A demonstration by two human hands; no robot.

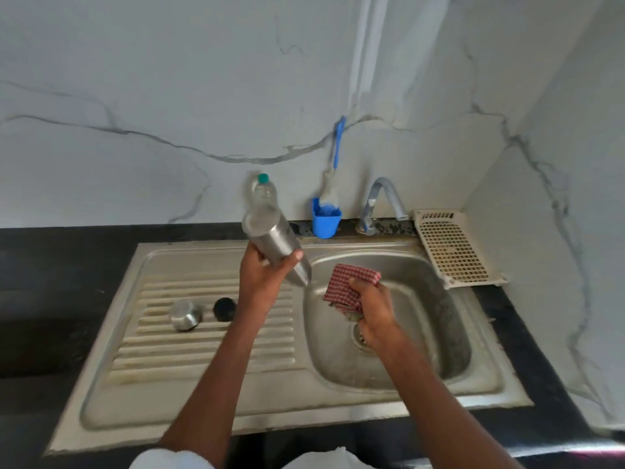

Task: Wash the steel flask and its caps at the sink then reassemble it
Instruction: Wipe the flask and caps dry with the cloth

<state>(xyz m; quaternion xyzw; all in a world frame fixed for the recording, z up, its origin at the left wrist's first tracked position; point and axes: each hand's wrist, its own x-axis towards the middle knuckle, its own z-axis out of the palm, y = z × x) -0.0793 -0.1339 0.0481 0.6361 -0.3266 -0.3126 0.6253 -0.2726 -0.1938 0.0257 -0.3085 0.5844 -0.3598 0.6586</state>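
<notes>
My left hand [267,275] grips the steel flask [275,242] around its body and holds it tilted above the sink's left rim, its lower end pointing down toward the basin [439,319]. My right hand [373,313] holds a red-and-white checked cloth [348,282] over the basin, just right of the flask and apart from it. On the ribbed drainboard [152,350] lie the steel cap [184,315] and, to its right, the black cap [224,309].
A clear plastic bottle with a green cap [263,189] stands at the wall behind the flask. A blue cup [325,222] holds a bottle brush. The tap [384,201] arches over the basin's back edge. A cream perforated tray [455,247] leans at the right corner.
</notes>
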